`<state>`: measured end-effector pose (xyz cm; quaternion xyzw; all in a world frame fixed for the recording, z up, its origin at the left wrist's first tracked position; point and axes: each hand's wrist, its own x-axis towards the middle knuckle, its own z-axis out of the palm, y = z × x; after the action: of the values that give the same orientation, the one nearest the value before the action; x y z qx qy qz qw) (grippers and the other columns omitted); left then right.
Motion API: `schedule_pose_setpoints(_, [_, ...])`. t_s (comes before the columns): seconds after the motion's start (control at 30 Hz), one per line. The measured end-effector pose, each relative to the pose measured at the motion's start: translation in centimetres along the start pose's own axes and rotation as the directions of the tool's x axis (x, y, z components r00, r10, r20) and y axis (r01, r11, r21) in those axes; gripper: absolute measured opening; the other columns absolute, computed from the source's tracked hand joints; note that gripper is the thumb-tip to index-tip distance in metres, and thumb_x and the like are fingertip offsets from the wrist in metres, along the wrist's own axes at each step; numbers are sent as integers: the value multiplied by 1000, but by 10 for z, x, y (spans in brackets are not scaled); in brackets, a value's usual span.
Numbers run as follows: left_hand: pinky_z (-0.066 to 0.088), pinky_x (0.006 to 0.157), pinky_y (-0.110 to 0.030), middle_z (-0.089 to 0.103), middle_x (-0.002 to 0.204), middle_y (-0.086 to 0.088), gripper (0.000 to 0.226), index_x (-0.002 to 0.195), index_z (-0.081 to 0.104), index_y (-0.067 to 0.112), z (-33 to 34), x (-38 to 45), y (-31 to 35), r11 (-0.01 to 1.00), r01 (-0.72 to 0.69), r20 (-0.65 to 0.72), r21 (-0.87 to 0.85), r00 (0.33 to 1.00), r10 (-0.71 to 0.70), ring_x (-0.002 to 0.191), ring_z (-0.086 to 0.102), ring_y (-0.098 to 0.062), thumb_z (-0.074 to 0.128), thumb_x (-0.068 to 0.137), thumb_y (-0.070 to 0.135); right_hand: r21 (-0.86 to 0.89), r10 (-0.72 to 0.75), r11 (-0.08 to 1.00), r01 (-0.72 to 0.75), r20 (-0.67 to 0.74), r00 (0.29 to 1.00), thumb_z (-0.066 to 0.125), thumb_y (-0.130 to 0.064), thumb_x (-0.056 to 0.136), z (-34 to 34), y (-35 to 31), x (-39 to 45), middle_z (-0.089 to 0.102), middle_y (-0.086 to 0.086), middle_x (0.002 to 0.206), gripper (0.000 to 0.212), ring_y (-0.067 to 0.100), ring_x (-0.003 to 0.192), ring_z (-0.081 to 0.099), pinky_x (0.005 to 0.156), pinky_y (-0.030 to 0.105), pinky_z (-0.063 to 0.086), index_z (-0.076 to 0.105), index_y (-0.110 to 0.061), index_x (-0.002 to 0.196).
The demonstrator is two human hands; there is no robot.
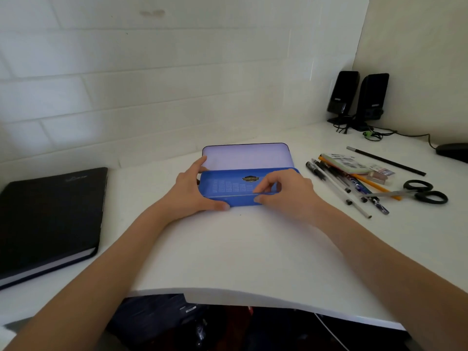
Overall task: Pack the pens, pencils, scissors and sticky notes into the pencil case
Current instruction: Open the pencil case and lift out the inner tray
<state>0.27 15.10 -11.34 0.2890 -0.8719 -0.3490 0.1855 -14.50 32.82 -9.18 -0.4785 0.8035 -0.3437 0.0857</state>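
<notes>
Both hands [192,191] [286,192] hold the open case [235,188], likely light, stiff tin, by its ends; loose pens [336,183] at 3 o'clock.

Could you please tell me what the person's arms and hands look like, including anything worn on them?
Both forearms are bare as far as the frame shows, with no sleeves visible. The left hand and right hand wear no gloves, and no rings, watch or bracelets can be seen.
</notes>
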Motion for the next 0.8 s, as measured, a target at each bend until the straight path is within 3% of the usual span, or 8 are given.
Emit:
schedule_pose_setpoints(0.17, [42,102,-35,46,133,4,128,142,21,42,2,2,-4,998,2,-17,-64,1000,-3,120,49,-16,87,34,55,270,52,962,-39,-40,998,83,-27,67,-5,0,1,59,-19,51,17,-8,46,49,72,24,34,67,-29,61])
schedule_pose_setpoints(0.27, [42,89,-28,51,119,11,116,141,27,33,3,0,0,1000,-2,-32,-19,999,1,112,51,-17,90,45,45,508,61,861,0,-102,993,82,-12,70,-17,-2,0,61,-9,60,17,-1,52,50,61,11,39,68,-21,65])
schedule_pose_setpoints(0.33, [43,90,-31,53,110,14,112,139,32,31,5,0,2,999,32,-111,8,993,-31,107,51,-18,88,44,49,475,-7,879,45,-81,997,81,-7,71,-26,-5,-4,58,-14,50,19,2,50,43,53,8,34,67,-18,65])
schedule_pose_setpoints(0.4, [43,99,-42,57,118,7,111,136,36,34,2,1,-1,998,58,-215,15,975,-53,114,52,-24,78,37,62,385,-82,919,89,-37,996,80,-5,72,-29,-9,-9,49,-17,36,18,1,38,36,43,7,26,67,-16,66])
schedule_pose_setpoints(0.5, [41,102,-45,59,122,-9,100,142,33,31,-3,2,-11,996,19,-159,87,987,-5,111,53,-33,56,48,58,208,-138,969,136,-6,990,82,-9,70,-24,-14,-13,52,-18,38,11,-2,36,43,42,7,28,72,-12,69])
schedule_pose_setpoints(0.6, [37,87,-34,60,114,2,56,126,56,27,1,0,-8,962,-41,-128,269,989,78,101,44,-29,56,70,35,167,-114,981,102,67,991,82,-9,70,-23,-10,-12,51,-22,35,10,-5,35,47,40,4,29,73,-7,73])
schedule_pose_setpoints(0.7, [43,72,-32,62,81,4,8,84,67,19,3,5,-5,981,-57,-250,187,963,104,80,52,-22,63,77,22,88,-78,994,63,178,981,82,-14,70,-30,-3,-11,53,-20,40,12,-5,38,47,43,4,31,71,-14,68])
schedule_pose_setpoints(0.8, [36,56,-10,56,63,7,17,72,62,9,0,7,-5,998,-33,-282,61,958,49,59,48,-7,68,81,22,-2,-32,999,34,336,942,83,-17,69,-34,2,-10,57,-13,56,17,-3,49,49,53,8,35,68,-23,63])
